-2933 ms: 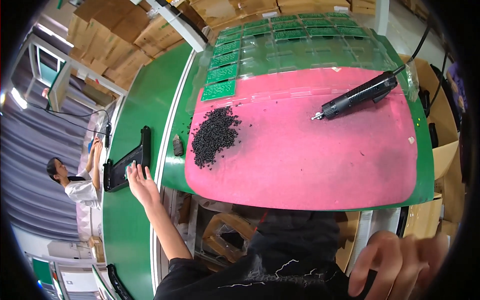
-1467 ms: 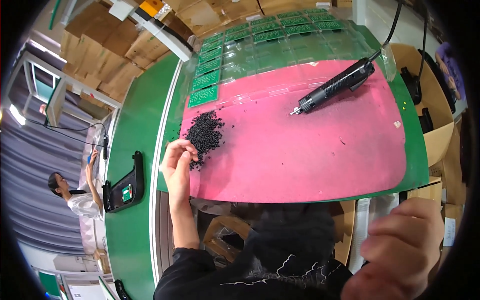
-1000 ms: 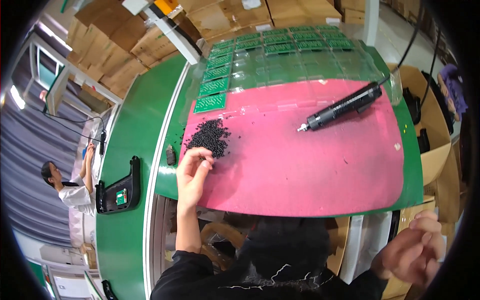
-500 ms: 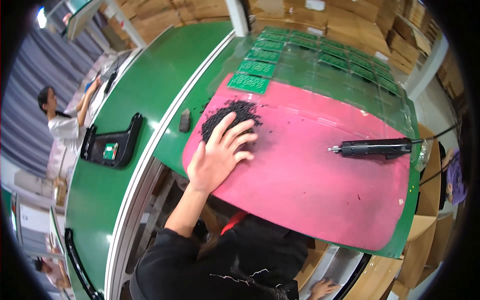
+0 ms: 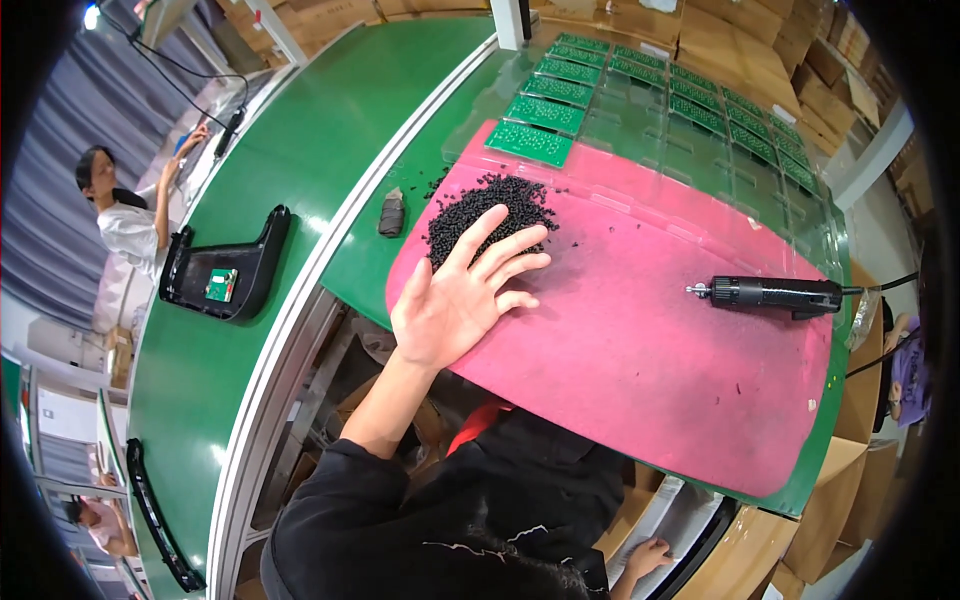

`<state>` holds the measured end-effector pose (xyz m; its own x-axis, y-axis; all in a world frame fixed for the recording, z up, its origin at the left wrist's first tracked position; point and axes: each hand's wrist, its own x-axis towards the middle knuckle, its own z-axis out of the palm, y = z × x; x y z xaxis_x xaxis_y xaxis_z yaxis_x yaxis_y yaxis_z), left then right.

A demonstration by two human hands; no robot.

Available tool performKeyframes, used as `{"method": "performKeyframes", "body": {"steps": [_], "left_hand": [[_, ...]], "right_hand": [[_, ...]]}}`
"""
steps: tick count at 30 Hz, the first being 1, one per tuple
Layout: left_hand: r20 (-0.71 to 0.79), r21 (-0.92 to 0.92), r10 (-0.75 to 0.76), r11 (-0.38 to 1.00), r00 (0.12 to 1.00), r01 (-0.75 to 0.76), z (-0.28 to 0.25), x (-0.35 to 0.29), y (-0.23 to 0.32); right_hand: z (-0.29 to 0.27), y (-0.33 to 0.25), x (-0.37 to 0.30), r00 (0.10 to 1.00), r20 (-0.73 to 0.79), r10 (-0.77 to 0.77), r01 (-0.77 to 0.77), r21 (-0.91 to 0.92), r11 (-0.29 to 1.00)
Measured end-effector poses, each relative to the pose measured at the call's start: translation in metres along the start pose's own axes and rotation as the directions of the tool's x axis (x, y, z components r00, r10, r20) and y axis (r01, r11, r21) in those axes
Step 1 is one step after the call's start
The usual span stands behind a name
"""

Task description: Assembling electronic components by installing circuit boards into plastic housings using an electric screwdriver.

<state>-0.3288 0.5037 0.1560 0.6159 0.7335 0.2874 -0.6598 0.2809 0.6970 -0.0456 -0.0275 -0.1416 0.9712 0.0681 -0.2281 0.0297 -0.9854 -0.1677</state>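
Observation:
My left hand (image 5: pixel 455 300) is open, fingers spread, over the near edge of a heap of small black pieces (image 5: pixel 490 205) that look like screws. Nothing lies in its palm. The heap rests on a pink mat (image 5: pixel 620 370). Low down, beyond the mat's near edge, my right hand (image 5: pixel 648 557) has its fingers curled. It is beside a silvery-white lining (image 5: pixel 668 515) and a long black curved part (image 5: pixel 705 545); whatever its fingers grip is too small to make out. On the mat's right side lies a black electric screwdriver (image 5: pixel 770 293), apart from both hands.
Green circuit boards (image 5: pixel 530 143) sit in clear plastic trays (image 5: pixel 690 170) behind the mat. A dark wrapped block (image 5: pixel 391 214) stands left of the heap. Across a metal rail, the green belt (image 5: pixel 340 110) carries a black housing (image 5: pixel 225 265). A co-worker (image 5: pixel 120 205) sits far left.
The fingers of my right hand have gone from stretched out to curled. My left hand stays spread at the heap, its palm turned more into view. The whole view has shifted slightly.

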Motion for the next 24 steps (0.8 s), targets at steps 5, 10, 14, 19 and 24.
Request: {"method": "performKeyframes", "body": {"steps": [5, 10, 14, 19, 24], "left_hand": [[0.010, -0.021, 0.012, 1.000, 1.000, -0.012, 0.000, 0.000, 0.004], [-0.004, -0.008, 0.007, 1.000, 1.000, -0.007, 0.002, 0.004, -0.002], [-0.031, 0.019, 0.021, 1.000, 0.999, -0.021, -0.004, -0.007, -0.003], [0.089, 0.109, 0.038, 0.993, 0.995, -0.048, 0.005, -0.002, 0.002], [0.143, 0.131, 0.015, 0.991, 0.990, -0.034, 0.002, -0.001, 0.003]], "right_hand": [[0.032, 0.033, -0.016, 0.941, 0.076, -0.330, 0.317, 0.149, 0.937], [0.007, -0.012, -0.045, 0.980, -0.036, -0.196, 0.196, 0.008, 0.981], [0.005, 0.003, -0.011, 1.000, -0.026, -0.004, 0.003, -0.060, 0.998], [0.007, -0.063, -0.010, 0.810, -0.576, 0.107, -0.164, -0.047, 0.985], [-0.008, -0.074, -0.030, 0.847, -0.325, -0.421, 0.446, 0.002, 0.895]]}}
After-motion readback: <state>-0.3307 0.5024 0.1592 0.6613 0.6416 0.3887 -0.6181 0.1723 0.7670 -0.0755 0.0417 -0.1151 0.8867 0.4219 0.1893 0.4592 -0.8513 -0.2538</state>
